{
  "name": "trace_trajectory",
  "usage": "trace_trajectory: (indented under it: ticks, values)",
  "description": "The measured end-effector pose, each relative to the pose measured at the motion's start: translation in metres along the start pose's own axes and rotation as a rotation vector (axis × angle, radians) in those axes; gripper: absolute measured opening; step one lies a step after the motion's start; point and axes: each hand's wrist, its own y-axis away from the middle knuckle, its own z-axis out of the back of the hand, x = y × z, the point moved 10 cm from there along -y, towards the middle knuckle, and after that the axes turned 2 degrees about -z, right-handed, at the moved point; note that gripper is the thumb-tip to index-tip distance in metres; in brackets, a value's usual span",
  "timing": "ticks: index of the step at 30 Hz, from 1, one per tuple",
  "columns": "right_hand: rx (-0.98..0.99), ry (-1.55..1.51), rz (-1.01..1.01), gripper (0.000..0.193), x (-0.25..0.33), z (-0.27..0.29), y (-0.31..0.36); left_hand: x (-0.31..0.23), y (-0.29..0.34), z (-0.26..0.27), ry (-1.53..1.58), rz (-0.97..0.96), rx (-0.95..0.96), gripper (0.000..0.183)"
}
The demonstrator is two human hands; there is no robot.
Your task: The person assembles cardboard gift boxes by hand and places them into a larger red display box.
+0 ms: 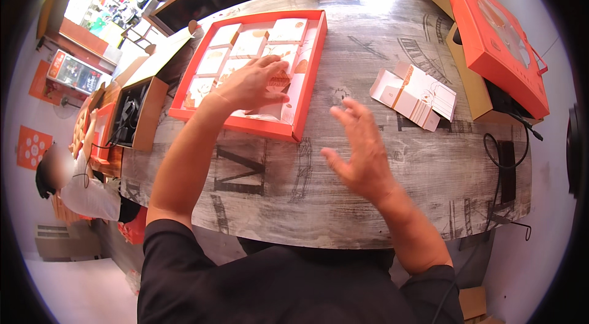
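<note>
My left hand (254,84) lies flat inside the shallow red tray (305,88), palm down, fingers spread a little and resting on the small pale packets (248,45) that fill it. The grip of that hand is wide and loose; it presses on the packets rather than closing round any one of them, and my fingertips sit on the packet with an orange print (281,78) near the tray's right wall. More packets lie beyond my fingers, in rows toward the tray's far edge, and others are hidden under my palm.

My right hand (359,149) hangs above the bare table (423,170), well apart from the tray and just off its near right corner. Its grip is wide too, fingers splayed, holding nothing and touching nothing that I can make out; the hand is a little blurred.

Beyond my right hand and farther to its right lies a small stack of flat folded white cartons (417,96) with orange trim, on the table and apart from both hands. Farther right again, at the table's edge, a large red box lid (491,42) leans tilted over a brown cardboard box (469,78). A black cable (500,158) loops on the table to the right of my right wrist.

To the left of my left forearm, off the table's edge, an open brown cardboard box (144,106) stands with dark things inside. Lower left, another person (86,192) in a white top is crouched near the floor.
</note>
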Motion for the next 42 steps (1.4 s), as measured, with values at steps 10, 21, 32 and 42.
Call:
trace_trajectory:
  ticks: [10,21,32,42]
  values:
    - [-0.263,0.674,-0.316,0.074,-0.097,0.064,-0.004,-0.035,0.050,0.006,0.220,-0.104,-0.052,0.078]
    - [0.003,0.617,-0.544,0.075,-0.115,0.051,0.004,-0.041,0.044,-0.016,0.349,-0.109,-0.445,0.032]
    - [-0.040,0.754,-0.523,0.090,-0.127,0.057,0.005,-0.107,0.051,-0.004,0.602,-0.230,-0.637,0.040]
    - [0.042,0.309,-0.581,0.062,-0.109,0.060,-0.001,-0.116,0.053,-0.104,1.738,0.093,-0.204,0.064]
